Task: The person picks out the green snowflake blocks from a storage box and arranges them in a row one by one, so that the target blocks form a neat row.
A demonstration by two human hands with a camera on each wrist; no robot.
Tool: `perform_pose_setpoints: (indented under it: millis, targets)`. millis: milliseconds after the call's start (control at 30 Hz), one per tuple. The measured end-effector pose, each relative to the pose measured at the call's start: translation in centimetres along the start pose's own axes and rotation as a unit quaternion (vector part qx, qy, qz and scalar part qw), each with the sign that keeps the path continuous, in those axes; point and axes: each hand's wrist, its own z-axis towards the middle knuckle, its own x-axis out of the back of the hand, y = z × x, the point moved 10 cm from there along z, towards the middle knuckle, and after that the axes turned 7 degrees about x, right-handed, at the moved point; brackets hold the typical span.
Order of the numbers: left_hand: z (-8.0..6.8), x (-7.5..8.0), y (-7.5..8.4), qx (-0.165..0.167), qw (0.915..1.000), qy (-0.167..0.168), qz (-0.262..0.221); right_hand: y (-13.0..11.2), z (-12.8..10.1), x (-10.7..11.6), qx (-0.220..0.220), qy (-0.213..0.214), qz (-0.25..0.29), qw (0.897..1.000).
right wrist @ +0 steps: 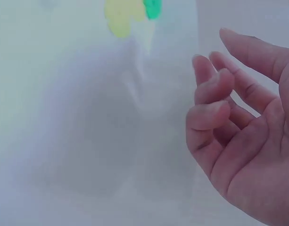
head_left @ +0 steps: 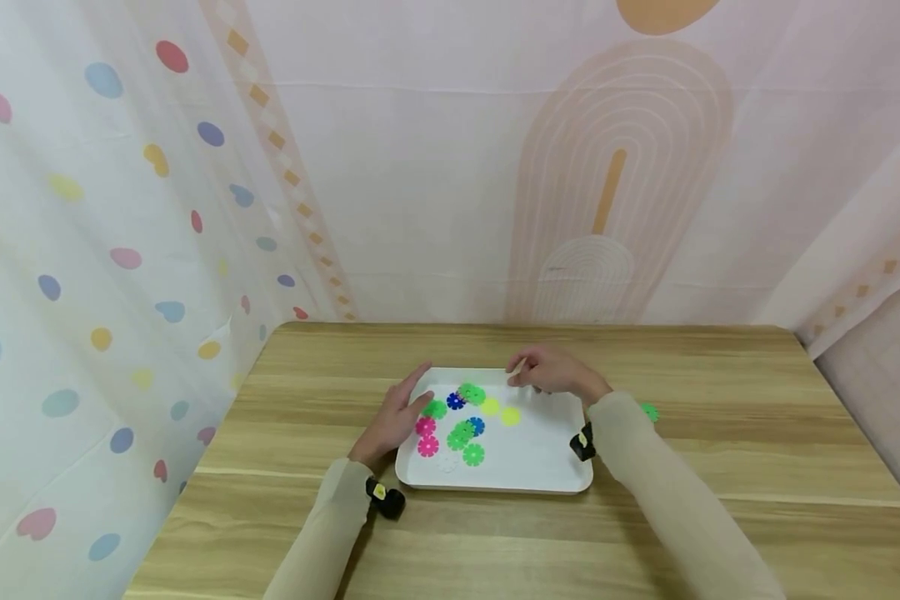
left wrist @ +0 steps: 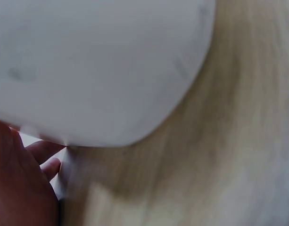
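Note:
A white tray (head_left: 525,467) lies on the wooden table (head_left: 495,533) and holds several flower-shaped plastic discs in green, pink, blue and yellow. My left hand (head_left: 399,410) rests on the tray's left rim with straight fingers, its fingertips next to a green disc (head_left: 435,408). My right hand (head_left: 543,373) hovers over the tray's far right part. In the right wrist view its fingers (right wrist: 215,94) are loosely curled and hold nothing, with a yellow disc (right wrist: 119,16) beyond them. The left wrist view shows only a blurred tray corner (left wrist: 102,70) and my palm (left wrist: 17,183).
One green disc (head_left: 649,411) lies on the table just right of the tray, beside my right sleeve. Patterned curtains hang close behind the table and along its left side. Bare wood stretches to the right and toward me.

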Motion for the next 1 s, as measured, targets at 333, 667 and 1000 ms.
perform_pose_setpoints:
  millis: [333,667,1000]
  targets:
    - [-0.1,0.0,0.3,-0.004,1.0000,-0.003,-0.003,-0.9,1.9,-4.1,0.007,-0.033,0.038,0.999]
    - [0.0,-0.3,0.2,-0.001,1.0000,-0.004,0.005,-0.2,2.2,-5.8,-0.013,-0.024,0.024,0.999]
    - [-0.1,-0.1,0.3,-0.002,1.0000,0.000,0.007,0.2,2.6,-6.1,-0.005,0.008,0.019,1.000]
